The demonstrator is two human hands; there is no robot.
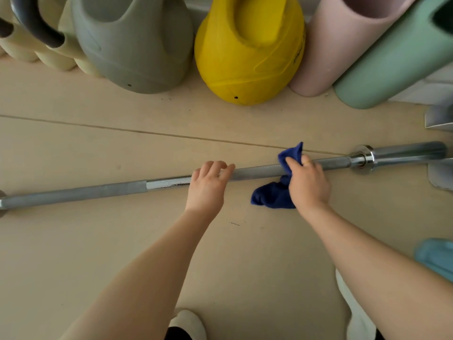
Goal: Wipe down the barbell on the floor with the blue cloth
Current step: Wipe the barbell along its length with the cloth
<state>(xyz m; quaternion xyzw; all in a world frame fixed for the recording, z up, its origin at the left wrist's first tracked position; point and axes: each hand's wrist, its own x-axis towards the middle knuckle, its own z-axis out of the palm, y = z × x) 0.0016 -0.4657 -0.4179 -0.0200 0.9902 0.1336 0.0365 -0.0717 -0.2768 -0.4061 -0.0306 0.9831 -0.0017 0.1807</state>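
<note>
Right hand (307, 182) pinches the blue cloth (277, 196) round the barbell (257, 171) near its collar, left hand (208, 184) rests spread on the shaft, whose left length likely awaits wiping

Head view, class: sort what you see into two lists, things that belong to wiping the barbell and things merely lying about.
Belongs to the job:
barbell on the floor
blue cloth, held on the bar by the right hand
left hand, resting on the bar

Just lying about:
yellow kettlebell
grey kettlebell
pink roller
green roller
</note>
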